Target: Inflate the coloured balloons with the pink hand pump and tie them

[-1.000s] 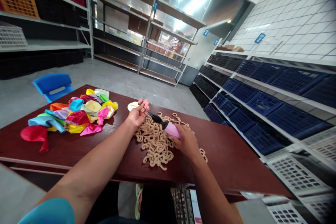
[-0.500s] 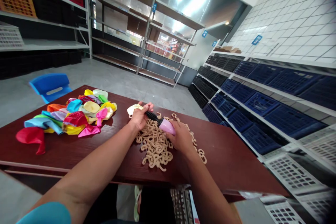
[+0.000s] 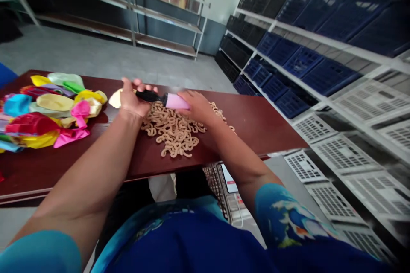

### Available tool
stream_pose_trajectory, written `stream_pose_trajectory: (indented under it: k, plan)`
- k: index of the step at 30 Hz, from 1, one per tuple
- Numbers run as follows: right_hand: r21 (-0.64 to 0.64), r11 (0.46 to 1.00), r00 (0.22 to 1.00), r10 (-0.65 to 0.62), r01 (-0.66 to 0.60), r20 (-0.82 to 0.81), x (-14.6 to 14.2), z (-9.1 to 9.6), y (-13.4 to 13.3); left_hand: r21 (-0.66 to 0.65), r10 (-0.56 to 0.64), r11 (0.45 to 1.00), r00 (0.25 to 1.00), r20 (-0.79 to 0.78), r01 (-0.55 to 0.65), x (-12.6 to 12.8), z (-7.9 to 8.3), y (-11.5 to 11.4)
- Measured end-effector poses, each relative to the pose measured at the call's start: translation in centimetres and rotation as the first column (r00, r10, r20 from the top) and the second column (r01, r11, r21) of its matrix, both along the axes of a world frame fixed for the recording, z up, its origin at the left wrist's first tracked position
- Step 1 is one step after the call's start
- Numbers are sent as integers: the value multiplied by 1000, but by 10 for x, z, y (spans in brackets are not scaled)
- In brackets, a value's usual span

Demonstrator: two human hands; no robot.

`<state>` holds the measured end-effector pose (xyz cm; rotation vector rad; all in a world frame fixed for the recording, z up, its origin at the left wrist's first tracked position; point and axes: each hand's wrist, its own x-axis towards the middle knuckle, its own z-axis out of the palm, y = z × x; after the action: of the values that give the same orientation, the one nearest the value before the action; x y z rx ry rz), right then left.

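- The right hand (image 3: 197, 107) wraps its fingers around the pink body of a pink-and-black tool (image 3: 177, 102), which is held above the heap of curly tan pieces (image 3: 176, 134).
- The left hand (image 3: 133, 101) is turned palm up, fingers partly curled at the black end of the tool; whether they pinch it cannot be told, because the hand itself hides this place.
- A pale balloon (image 3: 115, 99) shows just beyond the left hand; it is limp, so the work on it is judged little advanced.
- What is left seems much: coloured balloons (image 3: 32, 123) lie piled and limp, tan pieces lie loose.
- On the brown table (image 3: 250, 119), no object stands between the two hands except the tool; blue crates (image 3: 331, 76) fill shelves (image 3: 365, 47) at the right.
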<state>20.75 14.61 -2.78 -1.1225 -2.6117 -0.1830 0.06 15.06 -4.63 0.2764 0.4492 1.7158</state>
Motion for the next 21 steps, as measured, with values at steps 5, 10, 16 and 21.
stream_pose_trajectory:
  k: [5, 10, 16, 21]
  plan:
    - [-45, 999, 999, -16, 18, 35, 5, -6, 21, 52, 149, 988, 988, -40, -146, -4, -3, 4]
    - [-77, 996, 998, -49, 46, -36, 23, -17, 24, 84, 194, 979, 977, -83, -187, 0, -2, 3]
    - [-176, 984, 993, -15, -6, -116, 65, -10, 30, 82, 317, 948, 921, -224, -306, -9, 14, -2]
    - [-284, 959, 989, -29, -13, -145, 79, 0, 24, 24, 333, 941, 909, -251, -338, -14, 25, -8]
